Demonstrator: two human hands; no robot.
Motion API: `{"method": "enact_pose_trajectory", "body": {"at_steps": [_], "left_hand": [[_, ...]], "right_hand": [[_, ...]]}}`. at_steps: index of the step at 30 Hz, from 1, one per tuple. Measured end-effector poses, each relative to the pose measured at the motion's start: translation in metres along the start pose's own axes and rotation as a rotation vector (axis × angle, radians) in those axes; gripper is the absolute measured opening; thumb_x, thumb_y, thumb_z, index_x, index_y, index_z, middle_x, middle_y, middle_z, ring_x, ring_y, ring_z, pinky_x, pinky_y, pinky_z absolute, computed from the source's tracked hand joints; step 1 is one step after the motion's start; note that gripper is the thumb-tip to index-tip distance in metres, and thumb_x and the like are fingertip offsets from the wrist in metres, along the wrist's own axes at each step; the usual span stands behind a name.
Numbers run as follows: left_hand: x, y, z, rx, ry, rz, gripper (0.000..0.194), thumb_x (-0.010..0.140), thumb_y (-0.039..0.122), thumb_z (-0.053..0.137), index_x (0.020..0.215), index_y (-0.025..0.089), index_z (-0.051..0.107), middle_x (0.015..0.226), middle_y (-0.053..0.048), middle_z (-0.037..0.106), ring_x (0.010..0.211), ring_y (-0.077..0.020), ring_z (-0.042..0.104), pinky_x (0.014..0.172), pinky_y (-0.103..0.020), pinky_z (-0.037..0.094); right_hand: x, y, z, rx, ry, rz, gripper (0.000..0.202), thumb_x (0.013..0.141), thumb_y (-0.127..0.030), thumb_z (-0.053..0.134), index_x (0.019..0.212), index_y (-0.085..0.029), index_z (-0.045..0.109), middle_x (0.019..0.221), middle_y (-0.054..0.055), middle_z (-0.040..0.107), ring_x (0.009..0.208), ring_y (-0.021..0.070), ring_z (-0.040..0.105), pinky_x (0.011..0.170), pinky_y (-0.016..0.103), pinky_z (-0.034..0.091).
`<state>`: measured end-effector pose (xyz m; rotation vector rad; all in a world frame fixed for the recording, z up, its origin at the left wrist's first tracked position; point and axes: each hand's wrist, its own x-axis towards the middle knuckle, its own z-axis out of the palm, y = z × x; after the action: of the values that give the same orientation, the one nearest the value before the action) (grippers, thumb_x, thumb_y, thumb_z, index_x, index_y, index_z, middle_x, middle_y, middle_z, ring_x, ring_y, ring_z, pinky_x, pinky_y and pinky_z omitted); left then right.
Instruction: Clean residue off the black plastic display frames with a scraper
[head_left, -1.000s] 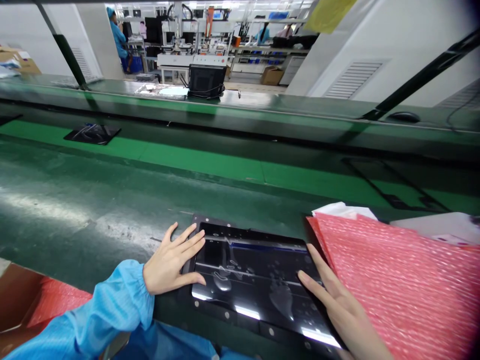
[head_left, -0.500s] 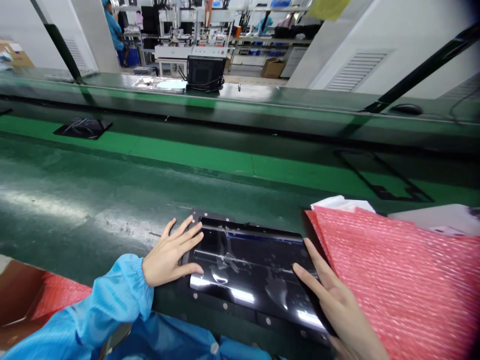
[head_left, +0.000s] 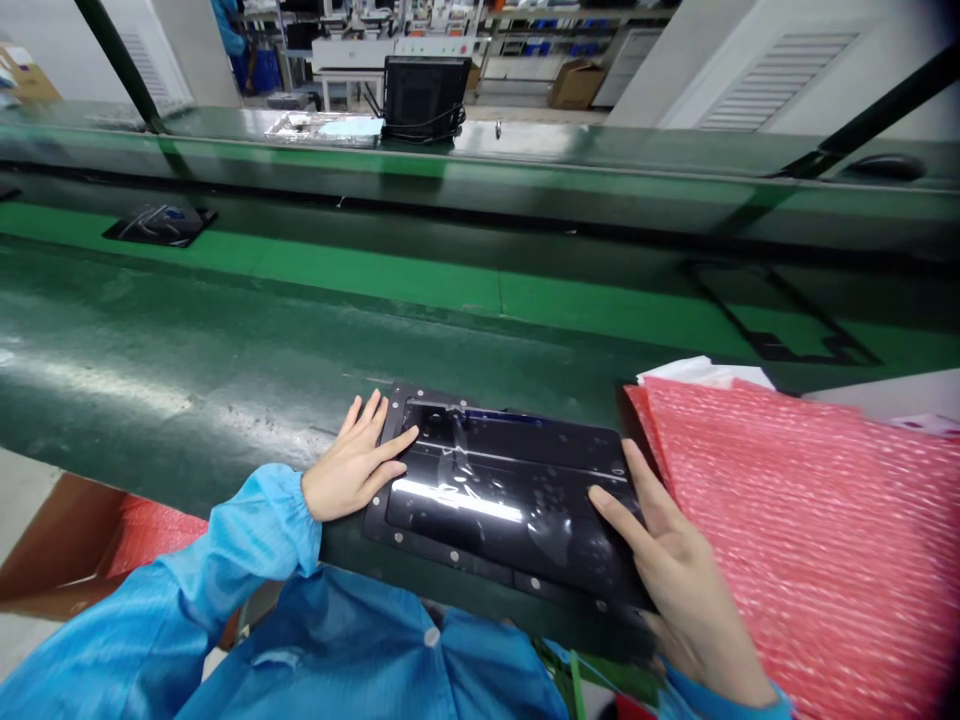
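A glossy black screen panel [head_left: 517, 490] with wrinkled clear film on its face lies in a flat black frame [head_left: 427, 545] dotted with silver discs. My left hand [head_left: 356, 465] rests at the left end, fingers spread, with the index finger and thumb reaching onto the panel's edge and the other fingers on the frame. At the right end, my right hand [head_left: 675, 570] grips the panel's edge: the thumb presses on its face and the index finger runs along the side. The lower fingers of that hand are hidden.
Pink bubble-wrap sheets [head_left: 780, 500] are stacked right beside my right hand. Beyond the dark green bench [head_left: 247, 330], a green belt [head_left: 405, 285] carries another black panel [head_left: 161, 225] and an open black frame [head_left: 780, 312]. A cardboard box [head_left: 52, 560] stands lower left.
The camera view has tilted down, so the bench scene sits higher. My left index finger and thumb have drawn closer together at the panel's left edge. My right hand keeps its place on the panel.
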<state>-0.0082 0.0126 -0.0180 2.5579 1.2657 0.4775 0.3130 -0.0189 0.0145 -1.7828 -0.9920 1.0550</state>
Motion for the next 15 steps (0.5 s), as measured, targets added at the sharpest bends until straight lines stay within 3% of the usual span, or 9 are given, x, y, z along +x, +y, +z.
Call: {"method": "enact_pose_trajectory", "body": {"at_steps": [8, 11, 15], "left_hand": [[0.001, 0.002, -0.004, 0.047, -0.020, 0.040, 0.053, 0.096, 0.036, 0.046, 0.146, 0.021, 0.035, 0.159, -0.017, 0.006, 0.145, -0.0393, -0.004, 0.113, -0.068, 0.013], [0.002, 0.000, -0.007, 0.059, -0.056, 0.072, 0.062, 0.093, 0.044, 0.050, 0.148, 0.020, 0.031, 0.158, -0.020, 0.003, 0.144, -0.0416, -0.006, 0.112, -0.069, 0.013], [0.004, -0.002, -0.010, 0.101, -0.074, 0.104, 0.080, 0.084, 0.060, 0.055, 0.148, 0.018, 0.031, 0.157, -0.024, 0.008, 0.143, -0.0444, -0.006, 0.110, -0.070, 0.013]], "right_hand": [[0.002, 0.005, -0.002, -0.005, 0.020, -0.074, 0.072, 0.080, -0.051, 0.067, 0.144, -0.041, 0.037, 0.152, -0.011, 0.034, 0.142, 0.0246, 0.029, 0.118, 0.045, 0.021], [0.001, 0.005, 0.000, 0.004, 0.033, -0.092, 0.072, 0.080, -0.049, 0.068, 0.144, -0.040, 0.038, 0.153, -0.010, 0.033, 0.143, 0.0238, 0.026, 0.119, 0.043, 0.018], [0.003, 0.012, 0.002, 0.054, 0.008, -0.111, 0.068, 0.082, -0.049, 0.065, 0.143, -0.034, 0.038, 0.145, 0.000, 0.048, 0.134, 0.0274, 0.043, 0.113, 0.047, 0.034]]}}
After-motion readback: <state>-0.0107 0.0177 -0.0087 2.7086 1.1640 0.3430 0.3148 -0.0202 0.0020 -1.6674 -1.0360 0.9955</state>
